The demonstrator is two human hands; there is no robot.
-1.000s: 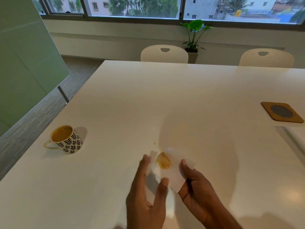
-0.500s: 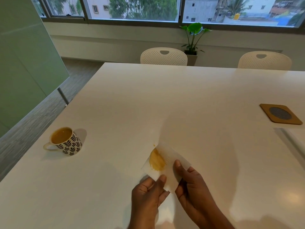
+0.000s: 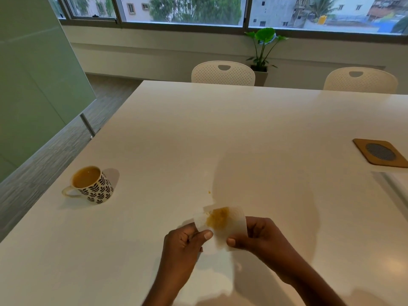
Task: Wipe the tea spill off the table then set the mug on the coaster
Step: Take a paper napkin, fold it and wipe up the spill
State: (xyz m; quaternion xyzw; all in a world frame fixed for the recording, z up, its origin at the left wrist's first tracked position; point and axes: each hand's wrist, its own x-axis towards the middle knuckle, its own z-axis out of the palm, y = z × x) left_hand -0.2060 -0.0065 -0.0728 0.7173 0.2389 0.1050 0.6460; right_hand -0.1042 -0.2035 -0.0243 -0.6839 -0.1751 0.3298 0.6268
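Pinching a white tissue (image 3: 237,217) between them, both hands sit low over the near part of the white bench (image 3: 198,129). The left hand (image 3: 183,241) has its fingers curled and its thumb pressed on the tissue's left side. The right hand (image 3: 258,237) nips the lower right edge between thumb and curled fingers. A yellow-brown tea stain (image 3: 218,218) marks the middle of the tissue, facing up. The tissue seems to be lifted a little off the bench, though the view does not settle it. Just beyond its upper left corner a small tea drop (image 3: 209,192) lies on the bench. Well to the left stands the mug (image 3: 92,185), upright, white with a dark leaf pattern, filled with tea, its handle pointing left. Far across at the right edge lies the coaster (image 3: 380,153), a brown square with a dark round centre, well apart from the mug. Two white chairs (image 3: 223,74) stand at the far side, with a potted plant (image 3: 263,47) between them beneath the window (image 3: 194,9).
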